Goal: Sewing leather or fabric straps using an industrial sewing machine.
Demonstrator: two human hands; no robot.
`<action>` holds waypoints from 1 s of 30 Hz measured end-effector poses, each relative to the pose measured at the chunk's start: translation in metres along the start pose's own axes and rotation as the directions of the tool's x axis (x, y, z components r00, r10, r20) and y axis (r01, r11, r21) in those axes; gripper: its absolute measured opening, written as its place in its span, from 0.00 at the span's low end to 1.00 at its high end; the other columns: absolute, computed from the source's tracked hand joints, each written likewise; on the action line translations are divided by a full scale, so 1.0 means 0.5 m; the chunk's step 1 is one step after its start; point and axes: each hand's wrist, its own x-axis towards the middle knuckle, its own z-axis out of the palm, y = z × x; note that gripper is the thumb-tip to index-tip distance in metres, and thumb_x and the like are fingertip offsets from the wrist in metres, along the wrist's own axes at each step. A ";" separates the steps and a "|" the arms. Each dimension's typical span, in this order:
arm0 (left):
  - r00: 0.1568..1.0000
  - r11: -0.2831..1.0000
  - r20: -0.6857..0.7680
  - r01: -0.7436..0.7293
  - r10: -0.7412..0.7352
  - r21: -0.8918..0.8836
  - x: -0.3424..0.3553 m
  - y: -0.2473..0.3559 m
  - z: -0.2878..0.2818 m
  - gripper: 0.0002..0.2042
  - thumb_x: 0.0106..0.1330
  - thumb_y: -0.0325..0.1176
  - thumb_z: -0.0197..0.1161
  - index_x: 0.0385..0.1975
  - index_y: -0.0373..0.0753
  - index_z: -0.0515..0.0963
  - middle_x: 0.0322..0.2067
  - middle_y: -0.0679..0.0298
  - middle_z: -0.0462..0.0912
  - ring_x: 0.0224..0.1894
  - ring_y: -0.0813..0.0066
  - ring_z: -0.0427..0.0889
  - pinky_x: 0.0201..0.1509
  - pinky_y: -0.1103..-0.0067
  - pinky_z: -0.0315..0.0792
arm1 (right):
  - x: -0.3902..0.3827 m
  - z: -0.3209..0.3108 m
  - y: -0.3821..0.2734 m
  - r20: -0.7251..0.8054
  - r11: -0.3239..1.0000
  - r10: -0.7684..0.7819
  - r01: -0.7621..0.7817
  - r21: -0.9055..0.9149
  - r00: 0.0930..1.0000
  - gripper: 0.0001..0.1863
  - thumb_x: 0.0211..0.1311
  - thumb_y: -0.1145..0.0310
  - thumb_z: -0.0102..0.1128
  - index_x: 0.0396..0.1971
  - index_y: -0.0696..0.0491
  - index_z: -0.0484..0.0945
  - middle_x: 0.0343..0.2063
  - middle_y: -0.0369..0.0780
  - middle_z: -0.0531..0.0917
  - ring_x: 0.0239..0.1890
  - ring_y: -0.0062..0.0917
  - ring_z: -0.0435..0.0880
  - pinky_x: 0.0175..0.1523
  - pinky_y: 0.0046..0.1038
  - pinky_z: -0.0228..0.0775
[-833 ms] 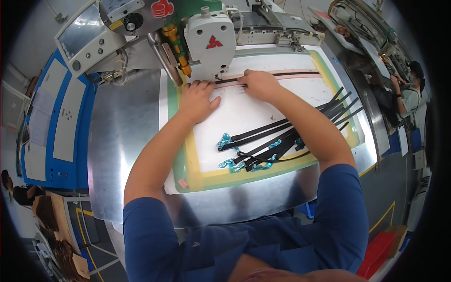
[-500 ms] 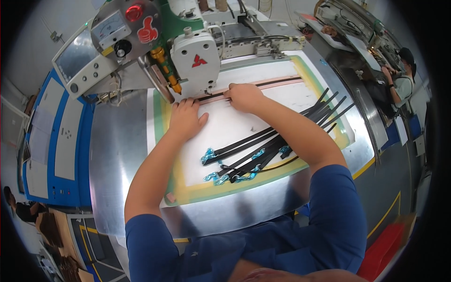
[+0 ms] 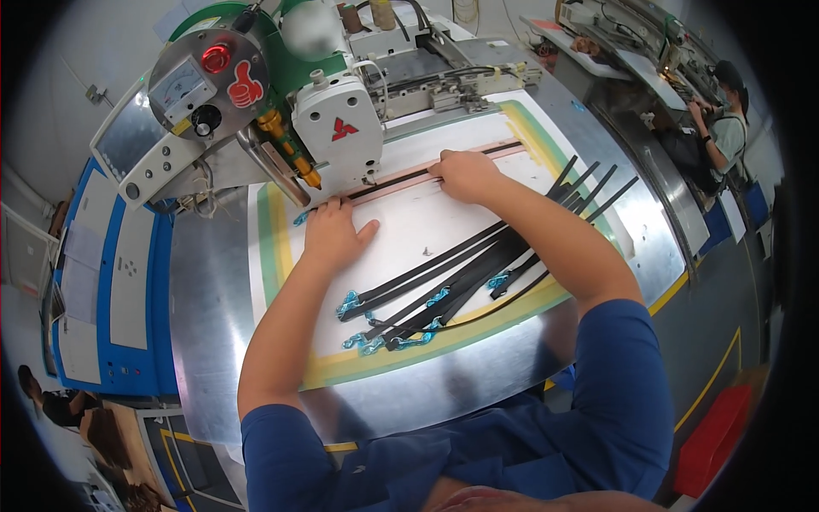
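Strap point(image 3: 401, 181) is at the far side of the white sheet point(image 3: 426, 226), lying lengthwise along a pink strip point(image 3: 397, 189), just in front of the sewing head point(image 3: 337, 128). My L hand point(image 3: 335, 235) is palm down at the strap's L end: fingers laid over it, approx. flat, thumb spread, not clenched. A bit of blue wrap point(image 3: 300, 218) shows just beyond those fingertips. My R hand point(image 3: 467, 177) is farther R along the strap, fingers bent, tips at its near edge; can't tell if they grasp it or only press. Gold pointer point(image 3: 292, 152) hangs tilted near L hand, tip above the sheet. Pile of blk straps point(image 3: 461, 271) lies nearer the body, partly under R forearm, blue-wrapped ends to the L, loose ends fanned R. Sheet w/ yellow + green tape borders sits on the metal counter point(image 3: 209, 316).
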 end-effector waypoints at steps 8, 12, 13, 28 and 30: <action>0.990 0.996 0.107 0.087 -0.089 0.017 0.019 0.080 -0.043 0.33 0.69 0.60 0.61 0.66 0.41 0.77 0.61 0.44 0.78 0.64 0.48 0.77 0.70 0.60 0.67 | -0.024 0.004 0.080 -0.023 0.999 0.038 -0.038 0.002 0.999 0.13 0.67 0.68 0.56 0.46 0.49 0.87 0.49 0.45 0.84 0.51 0.44 0.86 0.55 0.44 0.80; 0.999 0.999 0.023 0.033 -0.033 -0.022 0.026 0.074 -0.003 0.34 0.70 0.61 0.60 0.68 0.42 0.75 0.62 0.42 0.76 0.65 0.45 0.76 0.70 0.59 0.67 | -0.037 -0.005 0.103 -0.027 0.999 0.034 -0.034 0.000 0.999 0.13 0.67 0.68 0.56 0.45 0.49 0.87 0.47 0.45 0.84 0.51 0.43 0.86 0.55 0.44 0.80; 1.000 0.999 0.002 0.029 -0.029 -0.041 0.029 0.078 0.003 0.35 0.70 0.61 0.59 0.69 0.43 0.74 0.62 0.41 0.76 0.65 0.44 0.75 0.70 0.59 0.67 | -0.038 -0.005 0.112 -0.024 0.999 0.039 -0.039 -0.001 0.999 0.13 0.67 0.68 0.56 0.45 0.49 0.87 0.47 0.45 0.84 0.51 0.43 0.86 0.55 0.44 0.80; 0.998 0.993 -0.012 -0.062 0.061 -0.096 0.077 0.125 0.009 0.30 0.68 0.56 0.63 0.63 0.40 0.79 0.59 0.42 0.79 0.60 0.41 0.79 0.65 0.59 0.73 | -0.066 -0.011 0.269 0.009 0.994 0.099 -0.099 -0.040 0.995 0.14 0.64 0.69 0.57 0.43 0.51 0.89 0.46 0.45 0.88 0.51 0.42 0.88 0.52 0.43 0.82; 0.998 0.998 0.057 0.009 -0.005 -0.069 0.080 0.151 -0.008 0.32 0.66 0.58 0.64 0.63 0.42 0.79 0.59 0.40 0.79 0.61 0.42 0.79 0.68 0.59 0.71 | -0.074 -0.019 0.282 0.022 0.991 0.130 -0.129 -0.036 0.991 0.14 0.63 0.70 0.58 0.43 0.51 0.89 0.46 0.44 0.89 0.50 0.42 0.89 0.51 0.43 0.82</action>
